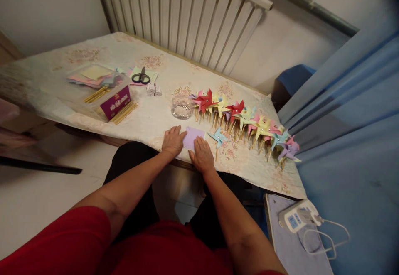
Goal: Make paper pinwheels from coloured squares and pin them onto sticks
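A lilac paper square (192, 136) lies at the table's near edge between my hands. My left hand (173, 140) rests palm down on its left side, fingers flat and slightly apart. My right hand (202, 154) presses flat on the square's lower right corner. Just to the right lies a single light blue pinwheel (218, 136) on a wooden stick. Behind it, a long row of finished paper pinwheels (246, 119) in red, yellow, pink, green and purple runs toward the right edge.
A clear cup of small beads (181, 107) stands behind the paper. At the left are a clear plastic box (100, 89) with coloured paper, wooden sticks (125, 112), scissors (141, 77) and small white boxes (153, 89). Radiator (187, 13) behind; blue curtain (352, 113) right.
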Motion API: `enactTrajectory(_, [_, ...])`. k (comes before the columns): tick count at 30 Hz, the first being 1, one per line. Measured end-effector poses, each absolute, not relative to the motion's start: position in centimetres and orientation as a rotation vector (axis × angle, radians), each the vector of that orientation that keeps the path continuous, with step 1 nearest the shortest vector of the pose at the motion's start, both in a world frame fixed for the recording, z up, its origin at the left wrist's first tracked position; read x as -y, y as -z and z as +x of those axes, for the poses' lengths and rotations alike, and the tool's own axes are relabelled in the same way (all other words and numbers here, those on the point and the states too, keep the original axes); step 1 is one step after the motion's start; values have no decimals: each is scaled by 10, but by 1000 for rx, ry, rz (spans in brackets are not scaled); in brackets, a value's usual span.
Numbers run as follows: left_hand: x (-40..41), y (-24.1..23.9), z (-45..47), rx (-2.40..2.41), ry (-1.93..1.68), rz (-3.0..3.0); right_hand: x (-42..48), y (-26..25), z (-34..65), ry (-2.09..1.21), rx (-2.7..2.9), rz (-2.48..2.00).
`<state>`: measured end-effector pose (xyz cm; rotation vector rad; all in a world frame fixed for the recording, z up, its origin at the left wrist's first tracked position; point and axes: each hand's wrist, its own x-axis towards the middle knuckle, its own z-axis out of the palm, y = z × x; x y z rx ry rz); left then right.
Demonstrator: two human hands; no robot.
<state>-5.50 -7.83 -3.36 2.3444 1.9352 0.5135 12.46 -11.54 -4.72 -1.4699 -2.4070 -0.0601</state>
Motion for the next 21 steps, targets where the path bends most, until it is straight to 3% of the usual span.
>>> enactTrajectory(21, [79, 34, -55, -1909, -492, 2410, 116, 46, 124, 59, 2415, -1485])
